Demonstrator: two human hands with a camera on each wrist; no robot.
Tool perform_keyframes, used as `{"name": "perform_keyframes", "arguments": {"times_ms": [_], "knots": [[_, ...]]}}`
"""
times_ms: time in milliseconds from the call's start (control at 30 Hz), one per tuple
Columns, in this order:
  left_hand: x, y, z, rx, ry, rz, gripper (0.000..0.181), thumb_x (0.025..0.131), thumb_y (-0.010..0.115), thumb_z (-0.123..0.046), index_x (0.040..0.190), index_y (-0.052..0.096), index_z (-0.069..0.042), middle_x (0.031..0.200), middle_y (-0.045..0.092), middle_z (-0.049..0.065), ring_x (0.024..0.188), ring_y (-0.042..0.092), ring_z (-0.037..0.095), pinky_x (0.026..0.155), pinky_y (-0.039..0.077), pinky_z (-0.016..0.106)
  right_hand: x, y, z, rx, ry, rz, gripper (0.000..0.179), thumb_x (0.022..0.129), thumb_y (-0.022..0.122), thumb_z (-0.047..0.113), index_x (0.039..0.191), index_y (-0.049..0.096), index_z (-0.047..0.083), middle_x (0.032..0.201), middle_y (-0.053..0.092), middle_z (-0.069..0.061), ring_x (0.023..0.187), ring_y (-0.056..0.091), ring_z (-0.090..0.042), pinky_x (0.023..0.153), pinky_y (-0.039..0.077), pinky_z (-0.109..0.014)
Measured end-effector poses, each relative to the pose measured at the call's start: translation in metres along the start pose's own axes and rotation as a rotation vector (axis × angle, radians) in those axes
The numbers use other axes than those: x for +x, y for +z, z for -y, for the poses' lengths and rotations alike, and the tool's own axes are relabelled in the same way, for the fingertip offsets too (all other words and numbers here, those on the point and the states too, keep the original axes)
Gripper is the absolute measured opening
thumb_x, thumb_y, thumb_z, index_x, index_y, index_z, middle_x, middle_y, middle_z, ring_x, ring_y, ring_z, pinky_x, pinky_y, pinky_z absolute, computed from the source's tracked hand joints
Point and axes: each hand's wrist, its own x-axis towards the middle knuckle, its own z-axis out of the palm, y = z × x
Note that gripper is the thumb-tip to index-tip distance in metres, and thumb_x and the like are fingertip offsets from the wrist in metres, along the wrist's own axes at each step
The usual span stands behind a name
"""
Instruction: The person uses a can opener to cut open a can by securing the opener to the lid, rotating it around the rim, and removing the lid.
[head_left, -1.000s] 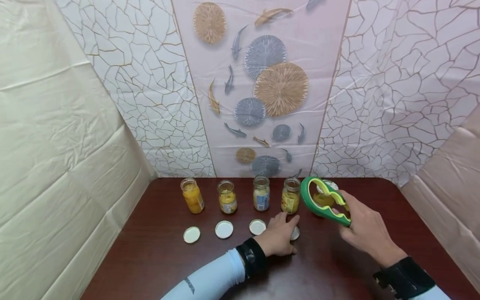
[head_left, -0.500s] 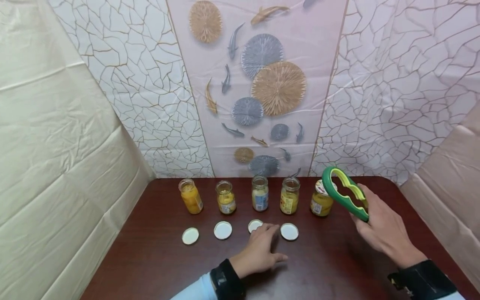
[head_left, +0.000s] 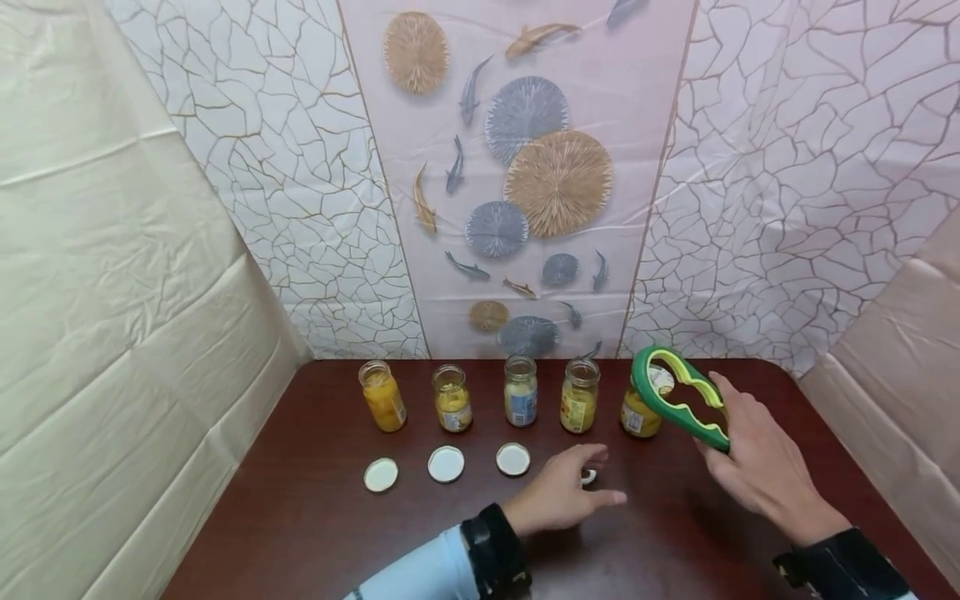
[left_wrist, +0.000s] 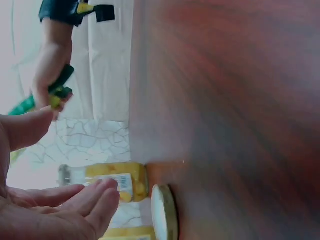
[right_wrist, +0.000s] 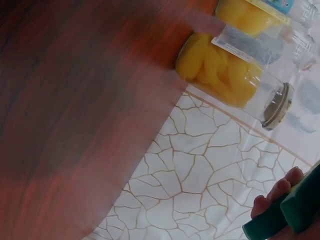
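Observation:
My right hand (head_left: 765, 465) grips a green jar opener (head_left: 697, 427) by its handles, in the air. From the head camera, the opener's ring overlaps the lidded jar (head_left: 636, 419) at the right end of the row; contact cannot be made out. My left hand (head_left: 558, 493) hovers low over the table with fingers extended and thumb apart, holding nothing. It partly hides a white lid (head_left: 589, 477) in the head view. That lid (left_wrist: 165, 212) stands out beyond the fingers in the left wrist view. The right wrist view shows the lidded jar (right_wrist: 220, 70) full of yellow fruit pieces.
Several open jars stand along the back: one orange-filled (head_left: 386, 402), one short yellow (head_left: 453, 406), one blue-labelled (head_left: 521, 398), one yellow-labelled (head_left: 579, 402). Upturned lids lie before them, including the left lid (head_left: 381, 474). A patterned cloth (head_left: 555, 183) hangs behind the dark table (head_left: 300, 517).
My left hand went left off the fourth lid, then came back right over it. The right hand carried the opener right, then slightly left and down, in front of the lidded jar.

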Motion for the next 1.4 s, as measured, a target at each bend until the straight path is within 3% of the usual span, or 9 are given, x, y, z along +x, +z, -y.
{"name": "perform_keyframes", "arguments": {"times_ms": [133,300,433,600,733,900,1067,1267,1400], "knots": [[0.025,0.012,-0.009,-0.064,-0.02,-0.038,0.069,0.102,0.075,-0.037,0.16,0.047,-0.013,0.153,0.064,0.004,0.136,0.065,0.017,0.11,0.055,0.031,-0.001,-0.003,0.001,-0.035,-0.039,-0.009,0.098,0.084,0.081,0.021,0.166,0.029,0.007,0.113,0.058,-0.019,0.094,0.052,-0.03,0.068,0.039,-0.038],[0.066,0.03,-0.026,0.05,-0.09,-0.116,0.095,0.099,0.075,-0.05,0.17,0.025,-0.012,0.172,0.041,0.004,0.156,0.044,0.016,0.125,0.043,0.037,-0.003,-0.009,0.001,-0.062,-0.048,-0.043,0.1,0.083,0.081,0.021,0.166,0.028,0.007,0.11,0.057,-0.02,0.093,0.051,-0.032,0.068,0.038,-0.038],[0.1,0.047,-0.031,0.014,-0.096,-0.208,0.108,0.096,0.08,-0.046,0.172,0.014,-0.006,0.174,0.034,0.015,0.163,0.034,0.025,0.129,0.038,0.041,-0.005,-0.011,0.002,-0.058,-0.046,-0.071,0.098,0.082,0.081,0.02,0.165,0.03,0.006,0.106,0.057,-0.02,0.09,0.052,-0.031,0.067,0.038,-0.037],[0.134,0.061,-0.026,-0.037,-0.117,-0.35,0.097,0.094,0.084,-0.039,0.169,0.027,-0.015,0.168,0.045,0.012,0.156,0.045,0.031,0.124,0.044,0.046,-0.009,-0.012,0.005,-0.05,-0.048,-0.101,0.096,0.08,0.08,0.018,0.164,0.033,0.007,0.106,0.058,-0.018,0.091,0.052,-0.03,0.067,0.039,-0.038],[0.145,0.064,-0.022,-0.046,-0.1,-0.43,0.074,0.091,0.087,-0.031,0.153,0.046,-0.024,0.139,0.064,0.005,0.128,0.064,0.024,0.109,0.054,0.042,-0.013,-0.014,0.005,-0.048,-0.038,-0.103,0.098,0.078,0.079,0.017,0.164,0.032,0.008,0.108,0.058,-0.019,0.091,0.052,-0.03,0.067,0.04,-0.038],[0.147,0.065,-0.022,-0.047,-0.065,-0.412,0.061,0.091,0.088,-0.032,0.141,0.052,-0.026,0.125,0.066,0.0,0.118,0.065,0.018,0.103,0.055,0.038,-0.016,-0.018,0.004,-0.053,-0.012,-0.076,0.097,0.079,0.079,0.017,0.163,0.032,0.006,0.105,0.057,-0.019,0.089,0.05,-0.03,0.066,0.037,-0.036],[0.135,0.058,-0.021,-0.025,-0.005,-0.377,0.055,0.091,0.087,-0.035,0.134,0.055,-0.025,0.125,0.067,-0.002,0.117,0.064,0.011,0.103,0.054,0.032,-0.012,-0.013,0.007,-0.03,0.001,-0.01,0.097,0.083,0.079,0.019,0.164,0.028,0.003,0.11,0.058,-0.022,0.093,0.052,-0.033,0.07,0.04,-0.039],[0.097,0.041,-0.024,0.016,0.168,-0.303,0.053,0.093,0.086,-0.031,0.136,0.056,-0.02,0.124,0.068,-0.002,0.112,0.061,0.004,0.099,0.051,0.022,-0.008,-0.017,0.016,-0.042,-0.033,0.008,0.098,0.084,0.08,0.02,0.164,0.028,0.002,0.105,0.058,-0.019,0.09,0.052,-0.029,0.069,0.04,-0.037],[0.063,0.03,-0.026,0.036,0.199,-0.248,0.052,0.093,0.086,-0.032,0.135,0.057,-0.021,0.12,0.066,-0.005,0.109,0.059,0.001,0.097,0.051,0.021,-0.004,-0.022,0.025,-0.061,-0.064,0.032,0.097,0.084,0.081,0.02,0.164,0.029,0.002,0.101,0.057,-0.014,0.088,0.051,-0.027,0.069,0.038,-0.034]]}}
